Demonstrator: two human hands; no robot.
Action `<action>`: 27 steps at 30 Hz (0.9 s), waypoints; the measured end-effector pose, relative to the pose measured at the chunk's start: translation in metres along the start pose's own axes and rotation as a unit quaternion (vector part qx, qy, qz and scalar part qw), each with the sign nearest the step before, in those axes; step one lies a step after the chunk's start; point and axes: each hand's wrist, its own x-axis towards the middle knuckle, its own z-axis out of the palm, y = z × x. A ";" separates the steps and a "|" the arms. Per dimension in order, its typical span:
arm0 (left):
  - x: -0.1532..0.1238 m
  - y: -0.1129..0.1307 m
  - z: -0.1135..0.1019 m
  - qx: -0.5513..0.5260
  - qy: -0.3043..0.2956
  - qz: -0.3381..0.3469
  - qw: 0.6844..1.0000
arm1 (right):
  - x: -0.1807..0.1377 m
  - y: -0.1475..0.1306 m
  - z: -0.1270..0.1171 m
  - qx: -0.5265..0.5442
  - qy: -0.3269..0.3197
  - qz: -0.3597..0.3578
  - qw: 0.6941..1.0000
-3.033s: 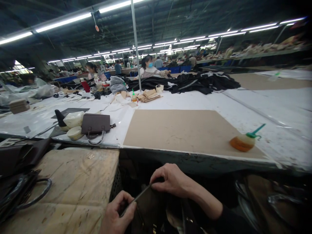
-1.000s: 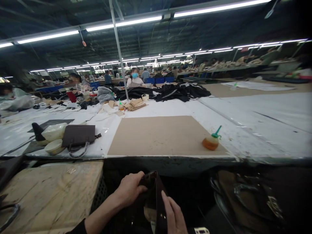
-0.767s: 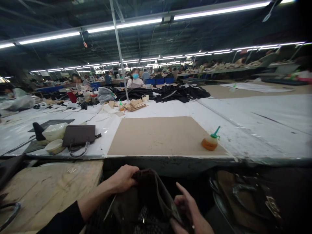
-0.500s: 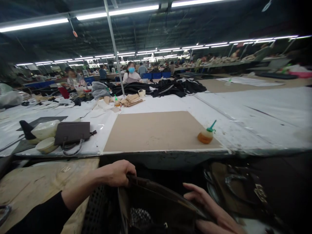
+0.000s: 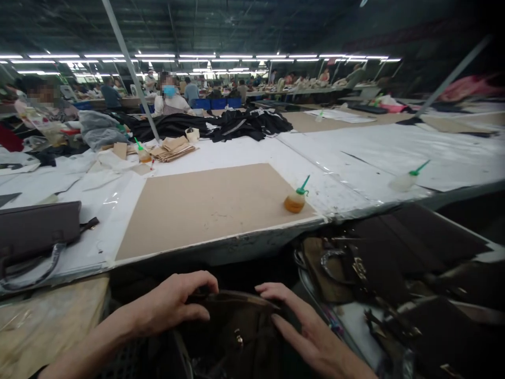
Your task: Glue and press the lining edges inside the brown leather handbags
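A dark brown handbag [image 5: 232, 337] with a small gold-coloured metal fitting on its front is low in front of me, below the table edge. My left hand [image 5: 173, 302] is closed loosely on its upper left corner, fingers behind and thumb in front. At the upper right corner, my right hand [image 5: 298, 321] grips the bag between thumb and fingers. The bag's lower part is dark and cut off by the frame.
A tan board [image 5: 205, 205] lies on the white table with an amber glue bottle [image 5: 295, 202] on it. Another dark bag [image 5: 39, 231] is at left. More brown bags [image 5: 437, 337] lie at right. A paler bottle [image 5: 404, 181] stands farther right. A masked person [image 5: 169, 97] sits beyond.
My view has turned right. My left hand has shifted along the bag's rim with its thumb now in front. My right hand has come onto the right corner, and the bag's opening has narrowed.
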 end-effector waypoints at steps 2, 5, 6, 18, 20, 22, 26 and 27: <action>0.005 -0.001 0.002 0.021 0.003 0.011 1.000 | 0.003 0.002 0.003 -0.034 0.014 -0.032 0.999; 0.011 -0.007 0.005 0.026 0.003 0.019 0.999 | 0.009 0.006 0.007 -0.094 0.037 -0.059 0.993; 0.012 -0.009 0.006 0.025 0.000 0.027 0.999 | 0.010 0.006 0.008 -0.118 0.045 -0.068 0.990; 0.011 -0.009 0.010 -0.019 -0.003 0.030 0.999 | 0.018 -0.010 0.011 -0.195 0.049 -0.071 0.977; 0.010 -0.011 0.013 -0.019 0.017 0.002 1.000 | 0.018 -0.011 0.013 -0.186 0.049 -0.037 0.981; 0.009 -0.013 0.015 -0.018 0.034 -0.019 0.999 | 0.019 -0.014 0.014 -0.186 0.043 -0.018 0.981; 0.007 -0.012 0.019 -0.026 0.073 -0.037 0.996 | 0.021 -0.020 0.014 -0.148 0.043 0.006 0.988; 0.007 -0.011 0.020 -0.029 0.084 -0.040 0.995 | 0.021 -0.021 0.015 -0.122 0.056 0.018 0.991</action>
